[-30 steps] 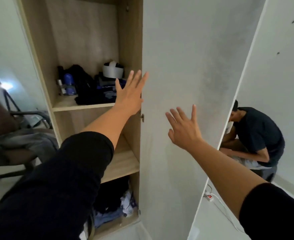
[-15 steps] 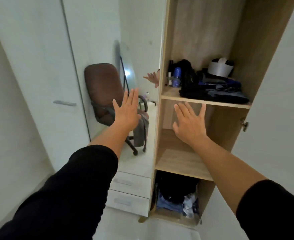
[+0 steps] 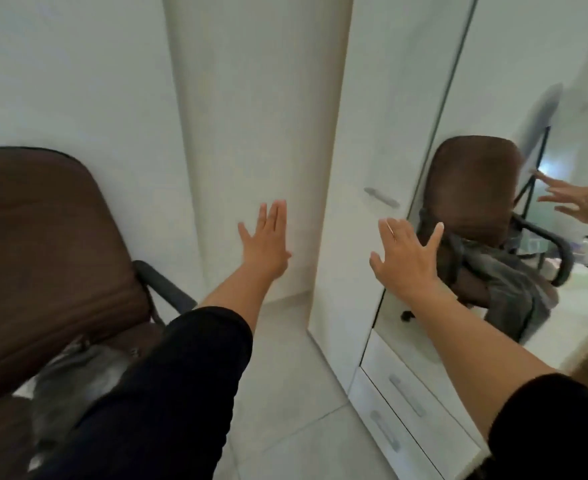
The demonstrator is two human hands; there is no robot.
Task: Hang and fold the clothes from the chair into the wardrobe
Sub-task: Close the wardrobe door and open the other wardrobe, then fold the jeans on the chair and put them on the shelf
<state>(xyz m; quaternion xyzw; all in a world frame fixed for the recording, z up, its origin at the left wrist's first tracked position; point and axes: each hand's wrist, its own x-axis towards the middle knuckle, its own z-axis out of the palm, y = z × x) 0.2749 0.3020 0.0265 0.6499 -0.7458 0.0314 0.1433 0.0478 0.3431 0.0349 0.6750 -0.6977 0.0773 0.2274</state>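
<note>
A brown office chair [image 3: 43,244] stands at the left with grey clothes [image 3: 74,382] lying on its seat, partly hidden by my left sleeve. My left hand [image 3: 266,242] is held out in front of me with straight fingers and holds nothing. My right hand [image 3: 405,258] is also stretched out flat and empty, in front of the white wardrobe [image 3: 365,140]. The wardrobe's mirror door [image 3: 493,81] reflects the chair, the grey clothes and my hands.
A white wall and a pillar [image 3: 261,98] stand straight ahead. Two white drawers [image 3: 403,400] sit under the mirror at the lower right. Pale floor tiles [image 3: 285,393] run between chair and wardrobe.
My view has swung left, from the open wardrobe shelves to the chair and mirror door. Both hands stay stretched out flat and empty.
</note>
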